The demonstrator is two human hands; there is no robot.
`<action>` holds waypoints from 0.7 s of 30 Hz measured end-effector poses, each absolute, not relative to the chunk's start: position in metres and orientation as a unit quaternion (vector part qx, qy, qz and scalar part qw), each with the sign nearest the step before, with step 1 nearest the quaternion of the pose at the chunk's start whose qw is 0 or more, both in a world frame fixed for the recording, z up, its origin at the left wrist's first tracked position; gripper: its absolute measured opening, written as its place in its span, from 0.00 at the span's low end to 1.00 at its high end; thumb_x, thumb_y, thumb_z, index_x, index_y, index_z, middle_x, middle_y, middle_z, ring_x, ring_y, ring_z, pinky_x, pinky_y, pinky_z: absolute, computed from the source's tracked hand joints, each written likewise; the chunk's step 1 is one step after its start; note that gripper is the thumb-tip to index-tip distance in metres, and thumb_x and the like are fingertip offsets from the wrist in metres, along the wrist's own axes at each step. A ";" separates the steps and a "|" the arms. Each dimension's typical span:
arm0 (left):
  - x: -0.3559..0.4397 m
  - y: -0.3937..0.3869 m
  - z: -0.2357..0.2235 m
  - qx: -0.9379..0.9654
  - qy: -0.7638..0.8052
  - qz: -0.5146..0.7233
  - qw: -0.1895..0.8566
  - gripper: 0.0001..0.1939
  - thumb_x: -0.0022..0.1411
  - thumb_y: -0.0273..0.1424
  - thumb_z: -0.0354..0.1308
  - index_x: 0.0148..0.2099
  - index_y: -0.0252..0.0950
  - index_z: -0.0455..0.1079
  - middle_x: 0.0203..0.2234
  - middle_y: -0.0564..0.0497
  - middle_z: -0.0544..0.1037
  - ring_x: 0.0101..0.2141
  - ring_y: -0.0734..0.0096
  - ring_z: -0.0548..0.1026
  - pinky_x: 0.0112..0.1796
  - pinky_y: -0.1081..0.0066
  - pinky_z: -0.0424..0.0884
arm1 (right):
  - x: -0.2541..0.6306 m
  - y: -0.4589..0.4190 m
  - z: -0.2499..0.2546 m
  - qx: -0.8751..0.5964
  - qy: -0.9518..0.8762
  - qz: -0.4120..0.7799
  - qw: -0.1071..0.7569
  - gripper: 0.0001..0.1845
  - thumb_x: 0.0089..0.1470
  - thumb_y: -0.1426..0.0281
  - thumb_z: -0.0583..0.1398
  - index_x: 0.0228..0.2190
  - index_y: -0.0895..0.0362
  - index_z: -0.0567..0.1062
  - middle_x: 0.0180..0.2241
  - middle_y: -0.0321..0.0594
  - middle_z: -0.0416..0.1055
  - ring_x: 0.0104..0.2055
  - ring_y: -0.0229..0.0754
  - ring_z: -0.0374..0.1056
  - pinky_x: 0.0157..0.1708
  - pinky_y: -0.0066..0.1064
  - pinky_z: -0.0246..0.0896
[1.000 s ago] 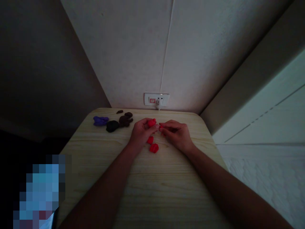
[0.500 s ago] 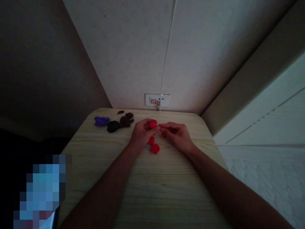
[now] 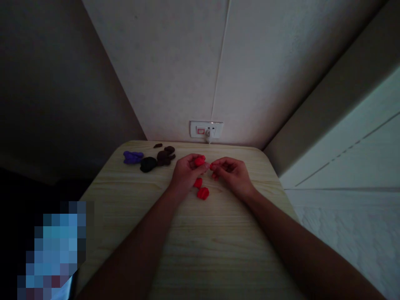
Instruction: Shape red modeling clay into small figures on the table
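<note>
My left hand is closed round a lump of red clay held just above the wooden table. My right hand pinches a small red bit right beside that lump, fingertips almost touching the left hand's. Two more red clay pieces lie on the table under the hands: a small one and a larger one. Another red scrap shows under my right fingers.
Purple clay, a black lump and brown pieces lie at the table's far left. A wall socket with a cable sits behind the table. A white bed surface lies to the right.
Both hands stay at the same spot, fingers shifting slightly on the red clay. The view has moved a little.
</note>
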State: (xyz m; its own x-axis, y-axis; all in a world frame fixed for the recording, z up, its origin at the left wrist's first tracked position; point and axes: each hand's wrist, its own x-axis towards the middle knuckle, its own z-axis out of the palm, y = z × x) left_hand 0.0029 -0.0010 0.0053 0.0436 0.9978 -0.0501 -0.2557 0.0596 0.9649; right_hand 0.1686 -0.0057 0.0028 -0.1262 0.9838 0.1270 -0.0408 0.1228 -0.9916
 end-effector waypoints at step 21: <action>0.003 0.000 0.002 0.447 0.434 0.540 0.566 0.16 0.45 0.33 0.73 0.35 0.34 0.74 0.23 0.52 0.78 0.25 0.72 0.75 0.27 0.74 0.69 | 0.172 -0.010 -0.005 -0.452 -0.664 0.350 0.482 0.13 0.55 0.59 0.67 0.37 0.55 0.84 0.31 0.43 0.81 0.26 0.41 0.72 0.27 0.32 0.68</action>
State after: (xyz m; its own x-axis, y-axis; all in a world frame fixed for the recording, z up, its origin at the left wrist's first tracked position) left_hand 0.0029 0.0001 0.0022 0.0416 0.9991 -0.0083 -0.2235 0.0174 0.9745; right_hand 0.1720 -0.0102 -0.0046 -0.1262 0.9377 0.3237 0.2628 0.3463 -0.9006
